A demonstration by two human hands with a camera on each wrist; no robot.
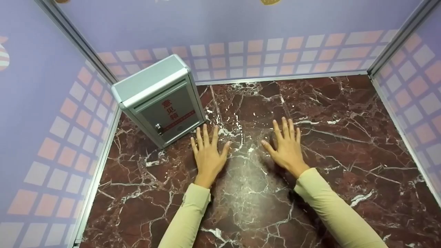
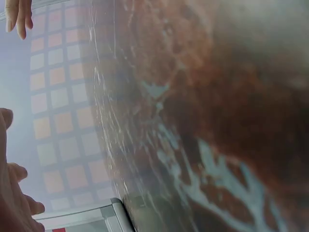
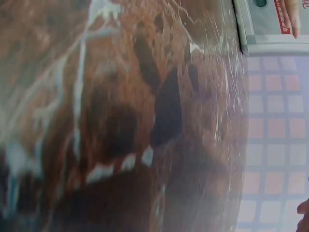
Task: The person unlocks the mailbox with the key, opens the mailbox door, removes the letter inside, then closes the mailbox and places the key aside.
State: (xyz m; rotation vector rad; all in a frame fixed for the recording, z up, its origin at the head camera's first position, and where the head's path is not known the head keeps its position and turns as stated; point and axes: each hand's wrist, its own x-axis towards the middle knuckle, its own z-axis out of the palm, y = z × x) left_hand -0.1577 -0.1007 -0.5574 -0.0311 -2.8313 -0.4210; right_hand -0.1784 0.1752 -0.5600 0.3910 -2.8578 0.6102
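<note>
Both hands are held out palm down over a dark red marbled surface, fingers straight and spread, with nothing in them. My left hand [image 1: 208, 156] is nearest a grey metal suggestion box [image 1: 155, 100], its fingertips just in front of the box's lower right corner in the head view. Red characters and a small lock [image 1: 159, 128] are on the box's front. To the right, my right hand [image 1: 287, 151] casts a shadow on the surface. In the left wrist view, fingers [image 2: 19, 193] of the left hand show at the left edge.
Purple walls with pink and white squares enclose the marbled surface [image 1: 344, 148] at the back [image 1: 241, 31], left and right. Metal strips [image 1: 275, 78] run along their bases. The box stands upright at the back left, close to the left wall [image 1: 41, 103].
</note>
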